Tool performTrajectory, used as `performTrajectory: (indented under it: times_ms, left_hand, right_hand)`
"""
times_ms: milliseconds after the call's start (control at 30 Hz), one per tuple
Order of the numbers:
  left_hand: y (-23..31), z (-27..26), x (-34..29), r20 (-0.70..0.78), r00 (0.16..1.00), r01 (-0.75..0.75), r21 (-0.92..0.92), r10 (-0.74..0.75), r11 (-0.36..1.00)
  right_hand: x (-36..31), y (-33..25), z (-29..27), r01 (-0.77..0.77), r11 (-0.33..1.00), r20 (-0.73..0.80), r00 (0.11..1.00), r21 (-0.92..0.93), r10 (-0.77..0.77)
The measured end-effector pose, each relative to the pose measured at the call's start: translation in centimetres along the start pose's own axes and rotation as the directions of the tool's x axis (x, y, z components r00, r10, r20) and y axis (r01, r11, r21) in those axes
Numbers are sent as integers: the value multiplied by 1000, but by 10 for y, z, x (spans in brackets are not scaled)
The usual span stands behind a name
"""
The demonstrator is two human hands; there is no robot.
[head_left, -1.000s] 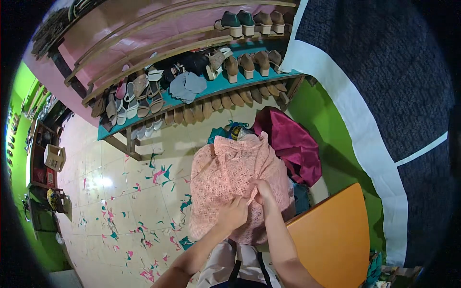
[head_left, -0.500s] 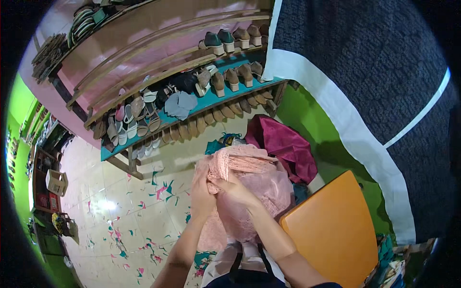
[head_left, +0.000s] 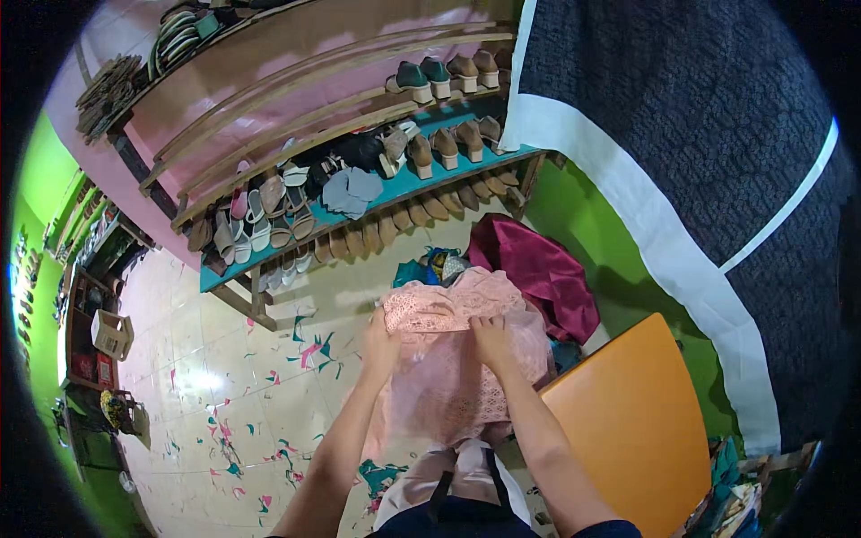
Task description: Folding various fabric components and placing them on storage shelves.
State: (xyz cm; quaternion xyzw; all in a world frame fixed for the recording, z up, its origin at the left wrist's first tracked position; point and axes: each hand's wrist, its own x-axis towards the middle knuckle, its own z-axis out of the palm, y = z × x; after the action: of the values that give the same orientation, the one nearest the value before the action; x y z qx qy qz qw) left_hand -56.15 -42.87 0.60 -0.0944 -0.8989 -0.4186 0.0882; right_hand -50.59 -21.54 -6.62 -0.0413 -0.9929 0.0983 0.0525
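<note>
While the left hand (head_left: 383, 345) and right hand (head_left: 491, 342) pinch it, pink lace cloth (head_left: 426, 310) stretches between them

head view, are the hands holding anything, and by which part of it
Pink lace fabric, by an edge: the left hand grips toward its left side, the right hand further right along it.

- Left hand (head_left: 383, 345): just left of lower centre, gripping.
- Right hand (head_left: 491, 341): right of it, fingers bent.
- Forearms (head_left: 341, 439): slanting up from the bottom edge.
</note>
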Motion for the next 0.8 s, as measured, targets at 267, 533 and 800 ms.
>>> performTrajectory:
  times_ms: [267,533,800]
  left_hand:
    - [-8,3,5,62,995,78,-57,-75,995]
    - [-24,-2,-1,30,998,54,-55,-52,997]
    - [-11,15,-16,177,984,7,-9,-6,1000]
  right_hand:
    - [-32,15,-20,-6,970,-430,897,-242,-102]
    - [-8,20,-96,-425,767,-88,847,481,524]
    - [-59,36,80,-528,-295,559,458,797,691]
